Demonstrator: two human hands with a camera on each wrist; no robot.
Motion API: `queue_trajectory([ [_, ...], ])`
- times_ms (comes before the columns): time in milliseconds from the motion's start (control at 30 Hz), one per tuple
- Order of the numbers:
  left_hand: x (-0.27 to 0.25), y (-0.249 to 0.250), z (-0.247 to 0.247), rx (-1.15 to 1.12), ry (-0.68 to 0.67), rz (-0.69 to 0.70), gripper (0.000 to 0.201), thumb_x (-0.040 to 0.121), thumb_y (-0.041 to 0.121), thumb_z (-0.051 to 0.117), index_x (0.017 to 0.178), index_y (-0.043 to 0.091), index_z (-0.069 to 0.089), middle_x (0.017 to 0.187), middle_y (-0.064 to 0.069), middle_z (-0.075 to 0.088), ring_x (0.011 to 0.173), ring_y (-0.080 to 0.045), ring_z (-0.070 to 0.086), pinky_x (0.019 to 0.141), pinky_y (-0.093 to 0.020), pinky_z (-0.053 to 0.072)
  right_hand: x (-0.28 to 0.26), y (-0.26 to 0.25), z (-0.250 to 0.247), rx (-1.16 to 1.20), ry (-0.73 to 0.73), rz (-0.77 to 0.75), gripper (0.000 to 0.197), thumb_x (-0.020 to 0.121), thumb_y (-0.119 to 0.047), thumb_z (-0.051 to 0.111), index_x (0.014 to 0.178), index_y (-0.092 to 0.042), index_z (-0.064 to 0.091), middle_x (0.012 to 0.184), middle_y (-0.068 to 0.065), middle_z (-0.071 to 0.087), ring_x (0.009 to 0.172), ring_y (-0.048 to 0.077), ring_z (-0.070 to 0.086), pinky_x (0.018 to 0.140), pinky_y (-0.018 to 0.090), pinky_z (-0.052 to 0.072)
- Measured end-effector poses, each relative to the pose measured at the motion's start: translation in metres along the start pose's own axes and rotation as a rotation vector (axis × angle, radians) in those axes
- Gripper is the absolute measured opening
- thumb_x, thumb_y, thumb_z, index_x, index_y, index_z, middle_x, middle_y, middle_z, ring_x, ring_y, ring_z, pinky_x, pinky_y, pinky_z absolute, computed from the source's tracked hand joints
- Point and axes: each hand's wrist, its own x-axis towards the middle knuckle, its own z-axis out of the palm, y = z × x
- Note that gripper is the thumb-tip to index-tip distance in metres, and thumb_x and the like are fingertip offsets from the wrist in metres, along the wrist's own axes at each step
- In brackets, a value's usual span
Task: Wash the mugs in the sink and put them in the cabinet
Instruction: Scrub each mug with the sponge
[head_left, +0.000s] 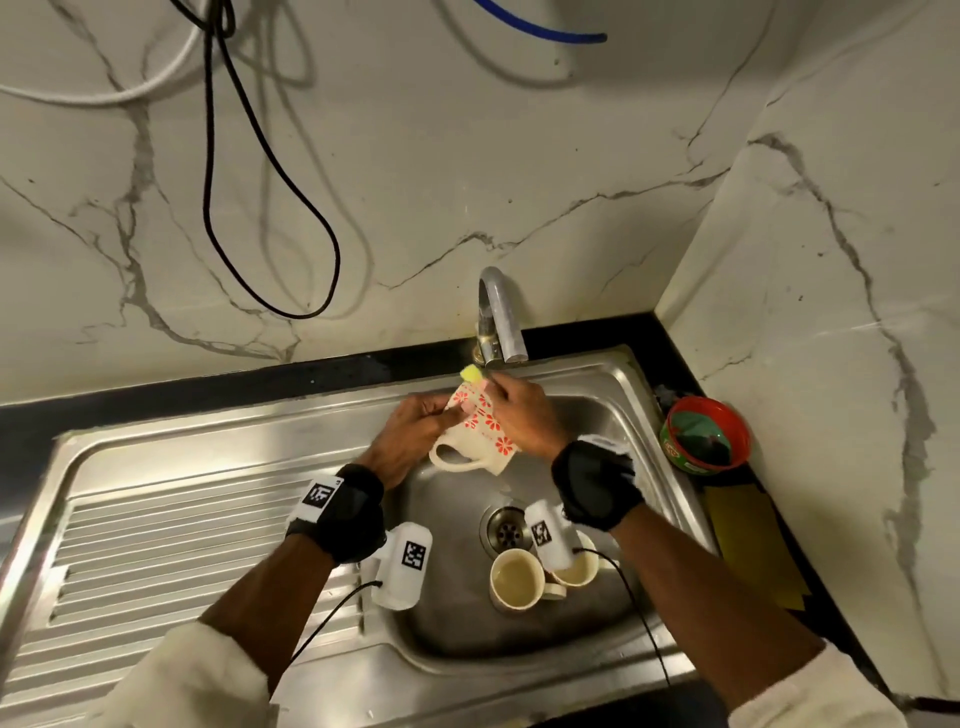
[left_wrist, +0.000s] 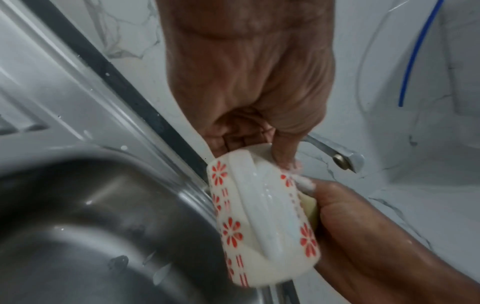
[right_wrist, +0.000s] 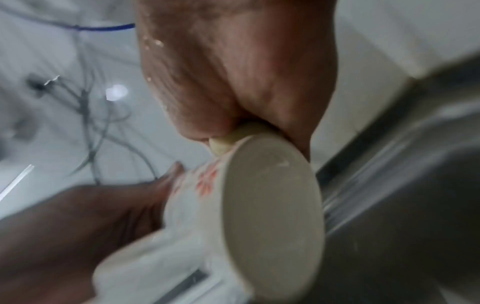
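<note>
A: We see the left hand (head_left: 410, 434) gripping the flowered mug (head_left: 480, 431) by its base end, tipped on its side over the far part of the sink (head_left: 613, 379), below the tap (head_left: 501, 317).

B: And the right hand (head_left: 519, 415) presses a yellow sponge (head_left: 471, 372) against the mug's far side, fingers curled round it. We count 2 more mugs (head_left: 517, 579) upright near the drain (head_left: 506, 530).
</note>
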Motion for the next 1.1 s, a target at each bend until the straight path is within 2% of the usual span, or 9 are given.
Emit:
queue_trajectory([
  [67, 0.004, -0.003, 0.000, -0.109, 0.100, -0.010, 0.023, 0.098, 0.010, 0.056, 0.109, -0.004, 0.070, 0.096, -0.015, 0.075, 0.082, -0.020, 0.071, 0.071, -0.026, 0.056, -0.015, 0.007, 0.021, -0.259, 0.153, -0.343, 0.040, 0.103, -0.027, 0.041, 0.140, -0.015, 0.050, 0.135, 0.007, 0.057, 0.122, 0.018, 0.053, 0.103, 0.029, 0.042],
  [167, 0.003, -0.003, 0.005, -0.203, 0.163, -0.050, 0.025, 0.099, 0.008, 0.053, 0.112, -0.008, 0.066, 0.094, -0.014, 0.074, 0.077, -0.016, 0.072, 0.065, -0.022, 0.056, -0.022, 0.027, 0.036, -0.391, 0.326, -0.474, 0.044, 0.102, -0.031, 0.036, 0.139, -0.011, 0.050, 0.139, 0.009, 0.053, 0.127, 0.019, 0.047, 0.108, 0.032, 0.036],
  [267, -0.005, -0.005, 0.008, -0.283, 0.161, -0.101, 0.024, 0.097, 0.012, 0.056, 0.111, -0.004, 0.067, 0.094, -0.010, 0.076, 0.080, -0.016, 0.074, 0.065, -0.023, 0.057, -0.018, 0.021, 0.023, 0.111, 0.376, 0.070, 0.032, 0.101, -0.029, 0.040, 0.114, -0.009, 0.061, 0.111, 0.014, 0.067, 0.095, 0.021, 0.062, 0.080, 0.031, 0.049],
  [333, -0.010, -0.007, 0.003, -0.297, 0.110, -0.112, 0.024, 0.097, 0.015, 0.056, 0.111, -0.001, 0.068, 0.099, -0.012, 0.076, 0.086, -0.018, 0.073, 0.069, -0.024, 0.058, -0.013, 0.017, 0.007, 0.597, 0.060, 0.432, 0.030, 0.101, -0.031, 0.042, 0.105, -0.013, 0.065, 0.100, 0.010, 0.072, 0.084, 0.019, 0.066, 0.069, 0.029, 0.052],
  [467, -0.011, -0.005, -0.011, -0.178, -0.071, -0.059, 0.025, 0.098, 0.017, 0.053, 0.112, 0.002, 0.068, 0.106, -0.012, 0.075, 0.096, -0.022, 0.072, 0.081, -0.027, 0.058, -0.006, 0.014, -0.029, 0.695, -0.382, 0.489, 0.042, 0.102, -0.049, 0.034, 0.103, -0.016, 0.061, 0.080, 0.003, 0.071, 0.076, 0.019, 0.067, 0.062, 0.032, 0.054],
  [667, -0.001, 0.006, -0.012, -0.036, -0.111, 0.012, 0.025, 0.098, 0.017, 0.055, 0.112, 0.001, 0.069, 0.104, -0.012, 0.075, 0.095, -0.023, 0.072, 0.082, -0.027, 0.057, 0.000, -0.001, -0.015, 0.052, 0.010, 0.208, 0.045, 0.102, -0.047, 0.037, 0.109, -0.014, 0.066, 0.084, 0.004, 0.066, 0.071, 0.016, 0.061, 0.066, 0.027, 0.046],
  [800, 0.007, -0.003, 0.003, -0.221, 0.089, -0.048, 0.024, 0.098, 0.007, 0.053, 0.113, -0.006, 0.066, 0.093, -0.011, 0.074, 0.080, -0.016, 0.070, 0.071, -0.025, 0.056, -0.022, 0.012, 0.026, -0.421, 0.391, -0.369, 0.044, 0.101, -0.036, 0.035, 0.129, -0.013, 0.060, 0.122, 0.010, 0.062, 0.113, 0.025, 0.056, 0.097, 0.035, 0.042],
  [967, 0.003, -0.016, 0.007, -0.340, 0.161, -0.123, 0.026, 0.099, 0.009, 0.052, 0.115, -0.007, 0.065, 0.101, -0.018, 0.071, 0.083, -0.023, 0.069, 0.067, -0.026, 0.058, -0.039, 0.037, 0.042, -0.520, 0.413, -0.640, 0.045, 0.105, -0.032, 0.033, 0.139, -0.009, 0.051, 0.144, 0.014, 0.049, 0.136, 0.031, 0.042, 0.114, 0.045, 0.032],
  [1100, -0.001, -0.022, 0.002, -0.240, 0.091, -0.084, 0.024, 0.100, 0.013, 0.052, 0.111, -0.002, 0.067, 0.105, -0.016, 0.073, 0.093, -0.025, 0.070, 0.079, -0.030, 0.057, -0.030, 0.025, 0.035, -0.315, 0.410, -0.338, 0.043, 0.102, -0.037, 0.036, 0.123, -0.010, 0.062, 0.119, 0.011, 0.063, 0.107, 0.025, 0.060, 0.092, 0.039, 0.049],
])
